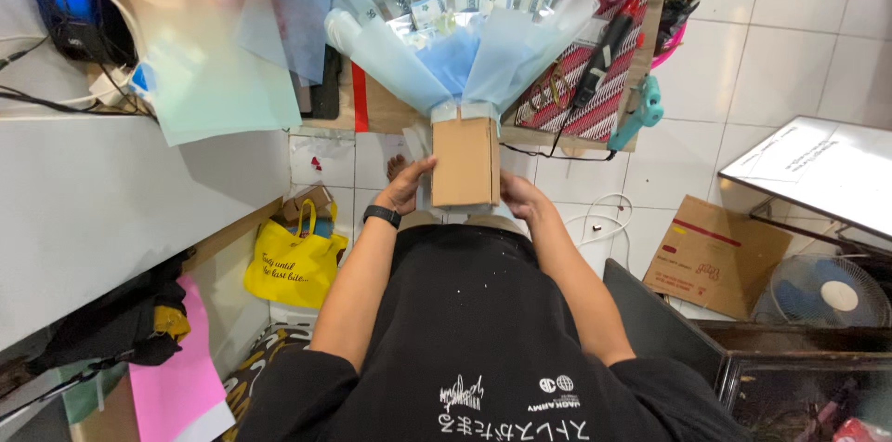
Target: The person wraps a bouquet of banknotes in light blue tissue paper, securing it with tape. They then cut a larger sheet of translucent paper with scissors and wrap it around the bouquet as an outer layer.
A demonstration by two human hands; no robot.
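Observation:
A bouquet (pixel 460 28) wrapped in pale blue paper lies on the table edge ahead of me, with folded banknotes fanned out at its top. Its handle is wrapped in brown cardboard (pixel 465 161). My left hand (pixel 407 184) grips the left side of that cardboard handle, and a black watch sits on the wrist. On the right side my right hand (pixel 522 196) holds the same handle.
Pale green and blue wrapping sheets (pixel 214 52) lie on the white table at left. A turquoise glue gun (pixel 639 115) hangs off the table edge at right. A yellow bag (pixel 293 261), a flat cardboard box (pixel 715 256) and a fan (pixel 827 298) stand on the tiled floor.

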